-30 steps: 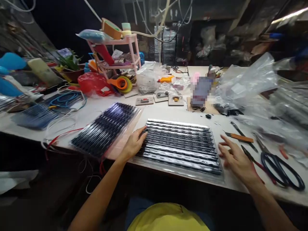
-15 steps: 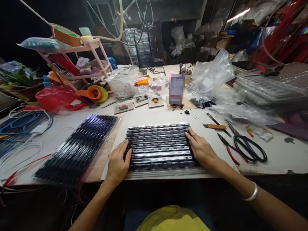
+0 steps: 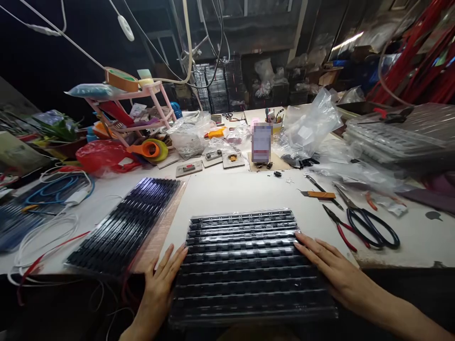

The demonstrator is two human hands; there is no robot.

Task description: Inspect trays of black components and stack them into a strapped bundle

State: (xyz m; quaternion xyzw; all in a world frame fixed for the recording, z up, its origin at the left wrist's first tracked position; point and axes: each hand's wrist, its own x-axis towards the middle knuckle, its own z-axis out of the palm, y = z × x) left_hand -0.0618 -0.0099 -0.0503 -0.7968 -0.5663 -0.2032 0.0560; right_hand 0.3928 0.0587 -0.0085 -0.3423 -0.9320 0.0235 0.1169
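Note:
A clear plastic tray (image 3: 241, 265) with rows of black strips lies between my two hands, its near part reaching out over the table's front edge. My left hand (image 3: 159, 284) holds the tray's left side, fingers stretched along the rim and thumb hidden. Across from it, my right hand (image 3: 330, 265) holds the right side with its fingertips on the rim; that thumb is hidden too. To the left lies a second tray of black strips (image 3: 128, 222), slanted on the table and untouched.
Right of the tray lie red-handled pliers (image 3: 343, 229), large scissors (image 3: 369, 220) and an orange cutter (image 3: 320, 194). A phone-like screen (image 3: 261, 142) stands at the back among plastic bags (image 3: 313, 123). A pink rack (image 3: 131, 113) and coiled cables (image 3: 53, 227) occupy the left.
Both hands have drawn the tray toward my body, so that its near part now passes the table edge. The view has tilted up slightly.

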